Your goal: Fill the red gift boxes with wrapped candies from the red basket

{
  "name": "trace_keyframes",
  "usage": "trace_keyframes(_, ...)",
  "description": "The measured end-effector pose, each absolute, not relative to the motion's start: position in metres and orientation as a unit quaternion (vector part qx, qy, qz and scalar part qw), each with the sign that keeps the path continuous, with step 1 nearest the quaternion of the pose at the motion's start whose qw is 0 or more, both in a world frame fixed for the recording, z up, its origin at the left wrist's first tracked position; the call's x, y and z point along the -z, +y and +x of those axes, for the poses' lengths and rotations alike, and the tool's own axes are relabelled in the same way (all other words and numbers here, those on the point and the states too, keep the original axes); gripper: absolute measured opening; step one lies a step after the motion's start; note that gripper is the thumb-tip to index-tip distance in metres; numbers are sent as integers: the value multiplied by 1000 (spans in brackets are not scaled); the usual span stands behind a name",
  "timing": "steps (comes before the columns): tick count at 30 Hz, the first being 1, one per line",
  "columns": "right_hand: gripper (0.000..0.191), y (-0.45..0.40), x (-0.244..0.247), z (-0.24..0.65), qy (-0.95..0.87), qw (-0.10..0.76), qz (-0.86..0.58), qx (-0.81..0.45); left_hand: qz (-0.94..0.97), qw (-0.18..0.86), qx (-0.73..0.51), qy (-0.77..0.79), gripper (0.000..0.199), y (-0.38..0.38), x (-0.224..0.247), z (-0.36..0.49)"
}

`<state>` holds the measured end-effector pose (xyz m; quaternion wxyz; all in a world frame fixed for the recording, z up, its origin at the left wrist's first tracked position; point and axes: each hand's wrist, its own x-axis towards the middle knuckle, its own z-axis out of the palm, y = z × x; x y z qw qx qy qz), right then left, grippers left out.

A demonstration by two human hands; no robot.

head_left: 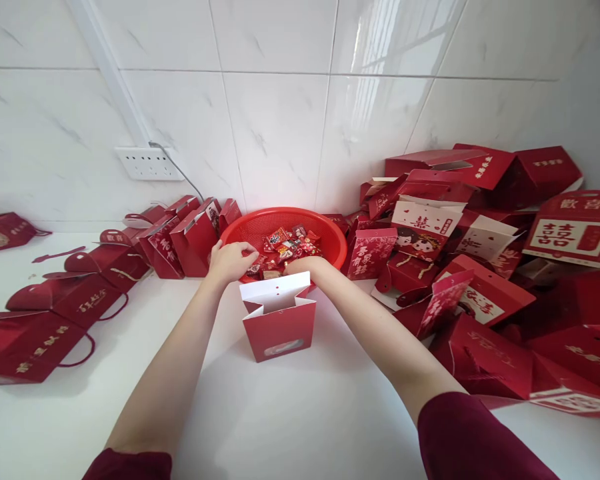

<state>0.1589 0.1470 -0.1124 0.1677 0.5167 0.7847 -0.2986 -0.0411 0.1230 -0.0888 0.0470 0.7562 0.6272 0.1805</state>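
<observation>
A red paper gift box (283,333) stands upright in front of me, its top flaps up and its mouth open. Behind it sits a red plastic basket (337,237) with several small wrapped candies (293,243) in it. My left hand (231,261) is over the basket's left front side, fingers curled together beside the candies; whatever they hold is hidden. My right hand (303,265) reaches into the basket's front from the right. Its fingers are mostly hidden behind the box's white flap and among the candies.
Closed red boxes with cord handles (45,343) line the left side, with upright red boxes (195,237) behind them. A large heap of red boxes (485,353) fills the right. A socket strip (149,164) is on the tiled wall above the white table (290,427).
</observation>
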Motion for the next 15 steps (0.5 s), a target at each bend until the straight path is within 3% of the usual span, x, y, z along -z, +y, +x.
trace_keyframes(15,32,136,99,171,816,179,439,330,756,34,-164,632,32,125,91,-42)
